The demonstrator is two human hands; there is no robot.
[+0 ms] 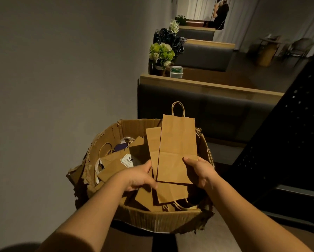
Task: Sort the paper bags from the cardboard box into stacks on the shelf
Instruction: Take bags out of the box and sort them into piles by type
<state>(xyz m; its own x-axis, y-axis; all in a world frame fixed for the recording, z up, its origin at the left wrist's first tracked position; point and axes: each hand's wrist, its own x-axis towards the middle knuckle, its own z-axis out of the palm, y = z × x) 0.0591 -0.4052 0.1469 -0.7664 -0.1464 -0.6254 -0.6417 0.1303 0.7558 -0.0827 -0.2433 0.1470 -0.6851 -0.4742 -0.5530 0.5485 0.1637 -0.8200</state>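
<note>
Both bare forearms reached forward over the near rim of a torn, open brown cardboard box (152,218). The left hand (140,178) gripped the left edge of a flat brown kraft-paper bag (153,142), its grip closed on the paper with the thumb on top; this bag lay partly behind a second one. The right hand (200,171) pinched the lower right corner of that second flat brown kraft-paper bag with a twisted-paper handle (178,148), thumb on the front face, the bag held upright above the box with its handle uppermost. Inside the box lay more loose brown paper bags, one bearing a white price label (128,160). Beyond the box stood a dark padded booth seat with a pale wooden top rail (207,84). Farther back, a bouquet of green and white flowers (161,52) stood beside a small white container (176,72).
</note>
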